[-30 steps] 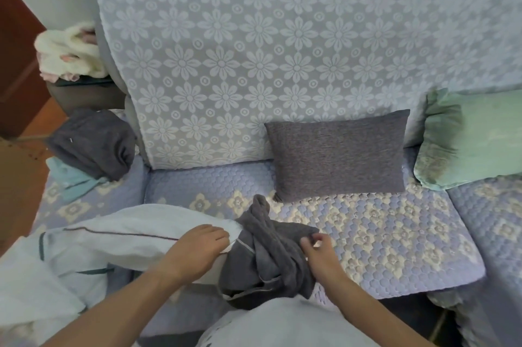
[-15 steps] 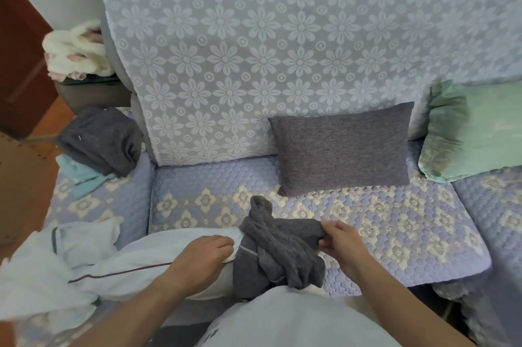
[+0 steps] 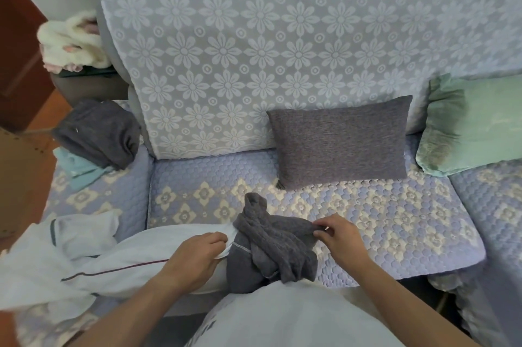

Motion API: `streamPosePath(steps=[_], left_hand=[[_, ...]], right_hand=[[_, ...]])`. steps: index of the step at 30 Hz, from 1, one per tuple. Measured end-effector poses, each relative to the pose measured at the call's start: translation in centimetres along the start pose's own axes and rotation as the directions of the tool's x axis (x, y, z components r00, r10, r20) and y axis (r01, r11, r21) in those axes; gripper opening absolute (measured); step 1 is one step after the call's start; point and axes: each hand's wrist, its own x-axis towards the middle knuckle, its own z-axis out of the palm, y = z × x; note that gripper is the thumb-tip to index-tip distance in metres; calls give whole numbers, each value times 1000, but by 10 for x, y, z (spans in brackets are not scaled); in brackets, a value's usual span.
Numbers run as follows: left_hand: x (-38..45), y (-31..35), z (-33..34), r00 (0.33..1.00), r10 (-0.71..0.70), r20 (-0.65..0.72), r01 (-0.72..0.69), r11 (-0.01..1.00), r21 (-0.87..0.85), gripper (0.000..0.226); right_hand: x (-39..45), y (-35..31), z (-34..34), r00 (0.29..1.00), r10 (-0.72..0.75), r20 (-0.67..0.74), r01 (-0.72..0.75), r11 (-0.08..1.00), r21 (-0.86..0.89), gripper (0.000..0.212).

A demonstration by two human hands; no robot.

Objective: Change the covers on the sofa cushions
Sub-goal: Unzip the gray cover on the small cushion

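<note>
On the sofa edge: new cover going on.
Left hand (image 3: 197, 255) pins the white cushion insert (image 3: 135, 259) steady; right hand (image 3: 337, 238) pinches the bunched dark grey knit cover (image 3: 271, 247) to stretch it open.

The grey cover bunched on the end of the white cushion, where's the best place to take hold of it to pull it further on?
Probably the grey cover at its open hem, where the pale stitched edge meets the white cushion. The left hand is nearest; the right hand already pinches the bunched fabric. Come from both sides.
</note>
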Motion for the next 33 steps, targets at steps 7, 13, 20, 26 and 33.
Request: streamPosePath(steps=[7, 13, 20, 26, 33], left_hand=[[-10, -2, -7, 999, 21, 26, -22, 999, 30, 24], [-14, -8, -15, 1000, -9, -5, 9, 999, 38, 7], [-12, -25, -48, 869, -477, -131, 446, 870, -210, 47], [42, -4, -84, 852, -510, -117, 470, 844, -258, 28], [107, -44, -121, 772, -634, 31, 624, 749, -222, 32]], right_hand=[[-1, 7, -13, 998, 37, 55, -32, 996, -85, 15], [-5, 48, -46, 909, 349, -230, -357, 934, 8, 5], [-5, 80, -105, 446, 806, -389, -585, 592, 555, 31], [10, -15, -105, 685, 522, -508, -303, 838, 453, 12], [-17, -122, -191, 570, 158, -806, 88, 964, 251, 12]])
